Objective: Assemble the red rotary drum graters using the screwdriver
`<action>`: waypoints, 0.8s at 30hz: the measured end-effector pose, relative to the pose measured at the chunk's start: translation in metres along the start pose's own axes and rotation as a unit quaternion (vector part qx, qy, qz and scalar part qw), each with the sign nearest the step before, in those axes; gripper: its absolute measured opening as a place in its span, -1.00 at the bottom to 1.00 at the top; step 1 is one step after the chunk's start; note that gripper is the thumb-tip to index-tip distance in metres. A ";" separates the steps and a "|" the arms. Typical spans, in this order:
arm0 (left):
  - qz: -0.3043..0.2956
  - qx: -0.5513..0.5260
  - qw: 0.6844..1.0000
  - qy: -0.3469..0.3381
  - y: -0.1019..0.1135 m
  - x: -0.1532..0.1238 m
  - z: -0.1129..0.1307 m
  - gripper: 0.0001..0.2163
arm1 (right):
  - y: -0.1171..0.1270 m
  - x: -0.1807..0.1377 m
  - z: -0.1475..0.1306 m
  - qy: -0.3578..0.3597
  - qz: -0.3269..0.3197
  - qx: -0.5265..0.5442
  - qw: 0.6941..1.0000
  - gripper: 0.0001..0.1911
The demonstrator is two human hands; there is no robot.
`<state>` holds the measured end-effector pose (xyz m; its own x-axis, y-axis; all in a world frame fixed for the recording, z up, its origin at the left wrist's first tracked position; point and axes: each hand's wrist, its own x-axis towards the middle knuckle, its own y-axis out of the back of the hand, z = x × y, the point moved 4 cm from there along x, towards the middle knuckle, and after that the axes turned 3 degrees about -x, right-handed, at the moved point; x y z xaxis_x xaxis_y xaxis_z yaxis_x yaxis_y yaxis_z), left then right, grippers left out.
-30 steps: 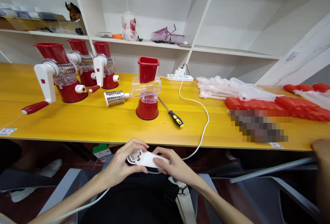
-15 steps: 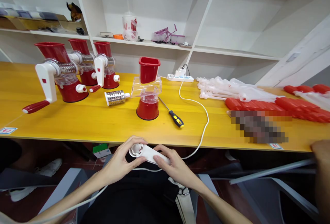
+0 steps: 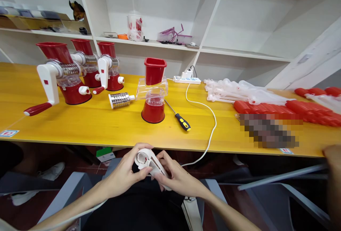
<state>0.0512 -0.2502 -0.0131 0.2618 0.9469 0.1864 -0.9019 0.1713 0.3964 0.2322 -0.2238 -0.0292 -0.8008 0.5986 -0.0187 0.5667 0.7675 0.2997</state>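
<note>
Both my hands hold a white plastic crank handle (image 3: 149, 161) over my lap, just below the yellow table's (image 3: 106, 124) front edge. My left hand (image 3: 125, 172) pinches its round hub end with curled fingers. My right hand (image 3: 177, 178) is wrapped around its long arm. The handle is tilted, hub end up. Straight ahead on the table stands a red and clear grater body (image 3: 153, 92) without a handle, with a metal grating drum (image 3: 119, 100) lying to its left and a yellow-and-black screwdriver (image 3: 178, 116) to its right.
Three assembled red graters (image 3: 66, 75) with white cranks stand at the back left. A white cable (image 3: 207, 117) runs from a power strip (image 3: 186, 80) over the table edge. Red handles (image 3: 282, 109) and bagged white parts (image 3: 234, 91) lie at the right. Another person's hand (image 3: 331, 153) shows at the far right.
The crank handle has turned from lying nearly flat to tilted with its hub end raised. My right hand has closed more tightly round its arm.
</note>
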 end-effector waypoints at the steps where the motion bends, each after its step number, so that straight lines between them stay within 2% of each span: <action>1: -0.024 0.002 1.000 -0.011 -0.002 -0.001 0.001 -0.63 | -0.004 0.000 0.003 -0.009 -0.027 0.048 0.998 -0.67; 3: -0.064 0.008 0.997 -0.032 -0.007 -0.002 0.004 -0.62 | -0.010 0.001 0.007 -0.028 -0.054 0.101 0.993 -0.61; 5: -0.082 0.017 0.995 -0.047 -0.010 -0.002 0.006 -0.61 | -0.014 0.001 0.009 -0.036 -0.057 0.098 0.993 -0.61; 14: -0.019 0.024 0.998 -0.046 -0.013 -0.005 0.014 -0.70 | -0.008 0.002 -0.006 0.024 0.029 -0.057 0.998 -0.75; 19: -0.020 0.015 0.999 -0.029 -0.017 -0.007 0.017 -0.70 | -0.010 0.001 -0.007 0.018 0.035 -0.064 0.997 -0.75; 24: -0.029 -0.026 0.998 -0.046 -0.018 -0.009 0.017 -0.73 | -0.011 0.000 -0.010 0.022 0.049 -0.077 0.996 -0.73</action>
<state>0.0712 -0.2666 -0.0065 0.3420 0.9063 0.2482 -0.9004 0.2405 0.3625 0.2240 -0.2343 -0.0224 -0.7530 0.6553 0.0587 0.6086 0.6598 0.4408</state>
